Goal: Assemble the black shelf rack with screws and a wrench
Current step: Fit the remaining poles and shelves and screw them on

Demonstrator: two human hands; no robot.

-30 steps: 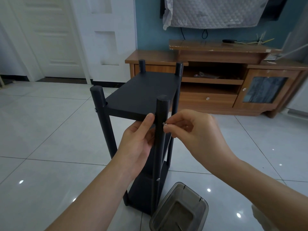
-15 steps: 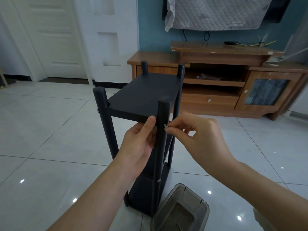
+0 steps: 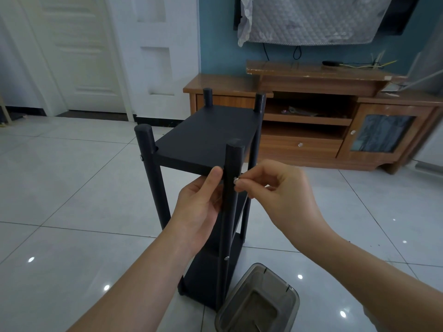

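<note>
The black shelf rack [image 3: 206, 137] stands upright on the tiled floor, with a top shelf and several round posts. My left hand [image 3: 200, 204] grips the near right post [image 3: 231, 212] just under the top shelf, thumb against the shelf's front edge. My right hand [image 3: 275, 190] pinches a small silver screw [image 3: 235, 180] at the right side of that post, level with the top shelf. Another screw head [image 3: 142, 158] shows on the near left post, and one [image 3: 225, 258] lower on the near right post. No wrench is in view.
A grey translucent plastic container [image 3: 259, 305] sits on the floor just right of the rack's base. A wooden TV cabinet [image 3: 311, 130] stands behind the rack against the blue wall. White doors are at the back left. Glossy floor tiles surround the rack.
My right hand's fingers have shifted slightly around the screw at the post. My left hand keeps its hold, and the rack stays in place.
</note>
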